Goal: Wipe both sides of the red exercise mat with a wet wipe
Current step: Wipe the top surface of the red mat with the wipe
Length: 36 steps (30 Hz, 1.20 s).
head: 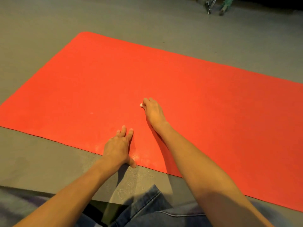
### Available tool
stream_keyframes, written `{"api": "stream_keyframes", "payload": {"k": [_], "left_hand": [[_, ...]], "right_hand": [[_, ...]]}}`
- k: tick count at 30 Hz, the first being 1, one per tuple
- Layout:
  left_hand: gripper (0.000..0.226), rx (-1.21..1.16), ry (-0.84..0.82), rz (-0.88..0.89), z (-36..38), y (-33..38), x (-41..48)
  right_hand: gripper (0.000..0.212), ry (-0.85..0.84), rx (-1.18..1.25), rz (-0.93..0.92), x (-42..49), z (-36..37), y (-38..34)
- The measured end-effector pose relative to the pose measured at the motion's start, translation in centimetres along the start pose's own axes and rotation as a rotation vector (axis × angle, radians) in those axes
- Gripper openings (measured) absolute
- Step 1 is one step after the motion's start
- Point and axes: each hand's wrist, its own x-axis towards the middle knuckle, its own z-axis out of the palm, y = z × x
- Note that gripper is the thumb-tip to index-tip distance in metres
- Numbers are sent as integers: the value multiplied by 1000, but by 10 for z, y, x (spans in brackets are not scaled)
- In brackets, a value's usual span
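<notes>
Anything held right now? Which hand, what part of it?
Right hand grips a bunched white wet wipe under its curled fingers; only a corner shows, so the grip point cannot be told. Left hand holds nothing, resting flat on the red exercise mat.

Grey floor: matte, hard-looking, faintly speckled close to the viewer. Flat red rectangular exercise mat lies unrolled directly on it, spread flat, with its long edges running from left to lower right; its right end is out of view. At far top right, well apart from the mat, stand a wheeled metal frame and, just beside it, a blurred green object.
</notes>
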Motion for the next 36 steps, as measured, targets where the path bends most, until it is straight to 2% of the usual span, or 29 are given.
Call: {"api": "stream_keyframes", "payload": {"k": [5, 11, 15, 19, 21, 22, 24, 26, 27, 29, 32, 35, 36], "left_hand": [[133, 7, 3, 8, -3, 0, -4], [130, -49, 28, 25, -2, -2, -9], [129, -62, 21, 34, 2, -4, -8], [128, -68, 23, 37, 4, -6, -7], [131, -68, 19, 37, 2, -9, -7], [132, -64, 12, 36, 2, -9, -6], [132, -66, 12, 34, 3, -9, -5], [133, -65, 16, 38, 3, -7, -4], [133, -61, 14, 39, 4, -7, -4], [132, -55, 16, 38, 5, -6, -4], [132, -41, 32, 45, 4, -8, -2], [132, -36, 33, 43, 5, -10, -3], [133, -31, 30, 45, 5, -11, -3]], "right_hand": [[15, -81, 49, -34, -85, -2, -24], [7, -93, 51, 50, -178, -1, -55], [13, -10, 32, 231, -191, 10, -75], [5, -19, 6, 180, -191, 4, -81], [10, -14, -83, 184, -197, -11, -62], [13, 29, -167, 246, -202, -21, -45], [16, -13, -270, 499, -213, -47, -16], [28, -53, -304, 739, -222, -57, 6], [30, -39, -308, 798, -221, -56, 6], [29, -21, -241, 774, -209, -37, -15], [17, 94, -63, 498, -190, -1, -71], [20, -148, -107, 298, -195, -15, -73], [25, -207, -125, 314, -209, -22, -62]]}}
